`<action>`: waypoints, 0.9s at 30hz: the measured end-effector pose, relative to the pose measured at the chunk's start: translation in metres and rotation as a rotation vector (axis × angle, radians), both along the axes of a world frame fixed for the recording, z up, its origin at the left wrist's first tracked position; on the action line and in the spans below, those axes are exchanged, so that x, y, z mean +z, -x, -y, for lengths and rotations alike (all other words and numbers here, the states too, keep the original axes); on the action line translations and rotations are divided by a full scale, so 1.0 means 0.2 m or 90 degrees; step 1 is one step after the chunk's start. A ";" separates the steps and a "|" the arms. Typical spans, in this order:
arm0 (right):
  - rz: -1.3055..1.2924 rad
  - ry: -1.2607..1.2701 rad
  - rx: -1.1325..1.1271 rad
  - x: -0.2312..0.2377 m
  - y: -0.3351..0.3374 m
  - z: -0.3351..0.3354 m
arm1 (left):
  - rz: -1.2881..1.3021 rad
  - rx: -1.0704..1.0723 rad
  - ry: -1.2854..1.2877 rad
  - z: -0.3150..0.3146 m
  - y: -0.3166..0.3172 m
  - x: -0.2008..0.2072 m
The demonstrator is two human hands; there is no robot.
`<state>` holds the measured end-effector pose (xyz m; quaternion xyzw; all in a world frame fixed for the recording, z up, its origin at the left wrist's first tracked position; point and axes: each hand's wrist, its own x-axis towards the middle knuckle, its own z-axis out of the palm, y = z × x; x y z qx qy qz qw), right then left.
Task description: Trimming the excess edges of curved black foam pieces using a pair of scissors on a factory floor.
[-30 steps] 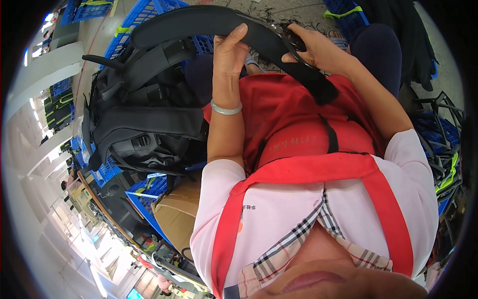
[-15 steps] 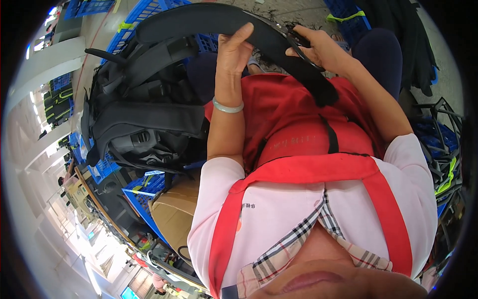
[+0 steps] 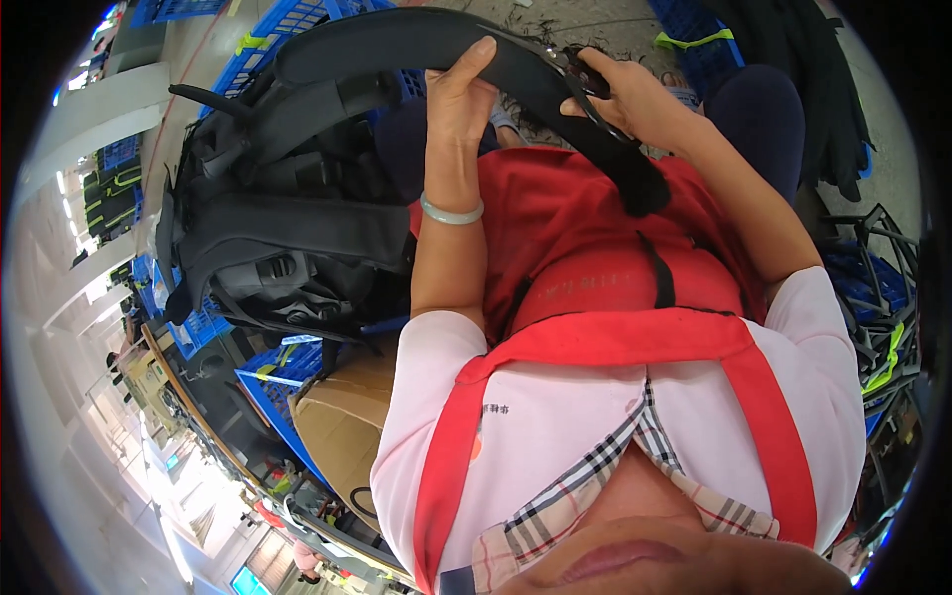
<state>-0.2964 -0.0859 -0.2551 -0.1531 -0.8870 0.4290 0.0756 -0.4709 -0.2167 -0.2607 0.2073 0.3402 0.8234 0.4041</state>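
Observation:
A long, curved black padded strap (image 3: 397, 42) arches across the top of my view, its fuzzy dark end (image 3: 645, 188) lying over my red apron (image 3: 585, 223). Around its middle my left hand (image 3: 461, 94) is closed, thumb on the upper face. My right hand (image 3: 635, 99) is closed at the strap's far edge on what look like black-handled scissors (image 3: 585, 74), with a dark loop running along the strap. Fingers partly hide the blades. Beside my left forearm lies a heap of black padded straps and buckled harness pieces (image 3: 297, 228).
Blue plastic crates (image 3: 263, 55) stand beyond and under the heap. A cardboard box (image 3: 342, 402) sits near my left elbow. Dark cloth pieces (image 3: 808, 89) hang at far right, above a pile of black straps (image 3: 878, 317). Dark scraps litter the floor (image 3: 531, 124).
Both hands and the strap stay almost in place. My left hand has shifted slightly left and up along with small head movement; my right hand has tilted a little at the strap's edge.

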 end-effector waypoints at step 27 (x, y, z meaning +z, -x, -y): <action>-0.014 0.047 0.028 0.12 0.02 -0.05 | 0.076 0.050 -0.025 0.00 -0.02 0.05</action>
